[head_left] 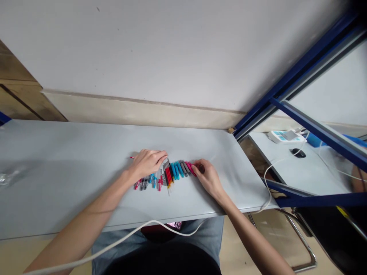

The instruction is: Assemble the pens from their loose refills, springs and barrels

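Note:
Pen parts lie side by side in a row on the grey table. My left hand (149, 160) is over the row's left part, its fingers pinched together beside the tips of the refills (169, 173); what they hold is too small to make out. A thin red piece (132, 157) shows past its left side. Below that hand lie clear-and-coloured pen parts (146, 181). Blue barrels (177, 170) and grey barrels (185, 168) lie right of the refills. At the right end my right hand (208, 178) has its thumb and fingers closed at the pink barrels (190, 168).
A white cable (155, 221) crosses in front of the table (71, 172). A blue metal frame (258, 103) stands at the right, with a second table, a black mouse (298, 153) and a white device (286, 136) beyond. Clear plastic (4, 178) lies far left.

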Demonstrator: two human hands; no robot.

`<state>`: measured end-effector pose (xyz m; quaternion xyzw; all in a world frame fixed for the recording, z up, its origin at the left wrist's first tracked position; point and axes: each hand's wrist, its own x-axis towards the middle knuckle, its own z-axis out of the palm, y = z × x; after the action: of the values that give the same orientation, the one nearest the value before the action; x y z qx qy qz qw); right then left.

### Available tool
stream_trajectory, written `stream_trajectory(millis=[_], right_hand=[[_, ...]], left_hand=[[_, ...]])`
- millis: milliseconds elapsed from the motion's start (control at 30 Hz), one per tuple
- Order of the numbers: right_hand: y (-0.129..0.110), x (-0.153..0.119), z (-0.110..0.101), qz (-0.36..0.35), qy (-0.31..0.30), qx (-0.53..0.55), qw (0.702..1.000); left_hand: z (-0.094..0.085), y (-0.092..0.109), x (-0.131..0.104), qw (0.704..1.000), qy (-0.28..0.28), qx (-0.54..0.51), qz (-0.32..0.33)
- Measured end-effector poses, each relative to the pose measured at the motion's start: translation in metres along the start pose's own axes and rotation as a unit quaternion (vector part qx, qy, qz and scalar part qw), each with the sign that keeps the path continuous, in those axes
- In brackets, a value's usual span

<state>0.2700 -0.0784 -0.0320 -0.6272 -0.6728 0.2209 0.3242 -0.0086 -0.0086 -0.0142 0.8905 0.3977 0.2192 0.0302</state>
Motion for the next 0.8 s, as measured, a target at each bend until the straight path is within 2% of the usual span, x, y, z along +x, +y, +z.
stream_trajectory(millis=[133, 267, 333, 433, 500, 600, 800], right_hand=[[-0.005, 0.012, -0.004, 0.022, 0.018, 0.048, 0.998], [-0.02, 0.05, -0.004, -0.041, 0.036, 0.111, 0.992], [-0.029, 0.07, 0.002, -0.079, 0.015, 0.165, 0.983], [-0.037, 0.09, 0.017, -0.097, -0.039, 0.242, 0.965], [-0.037, 0.093, 0.027, -0.098, -0.067, 0.266, 0.957], [-0.029, 0.09, 0.035, -0.092, -0.073, 0.283, 0.952], [-0.022, 0.087, 0.035, -0.054, -0.079, 0.308, 0.947]], left_hand=[[0.0, 0.003, 0.0, 1.0, 0.006, 0.006, -0.006], [-0.003, 0.002, 0.0, 1.0, 0.009, 0.007, -0.012], [-0.004, 0.001, 0.0, 1.0, 0.006, 0.011, -0.024], [-0.003, -0.002, 0.0, 0.999, 0.009, 0.013, -0.033], [-0.002, -0.004, 0.0, 0.999, 0.017, 0.007, -0.03], [0.0, -0.007, 0.0, 0.999, 0.033, -0.003, -0.017], [0.0, -0.005, 0.001, 0.999, 0.052, -0.015, 0.008]])
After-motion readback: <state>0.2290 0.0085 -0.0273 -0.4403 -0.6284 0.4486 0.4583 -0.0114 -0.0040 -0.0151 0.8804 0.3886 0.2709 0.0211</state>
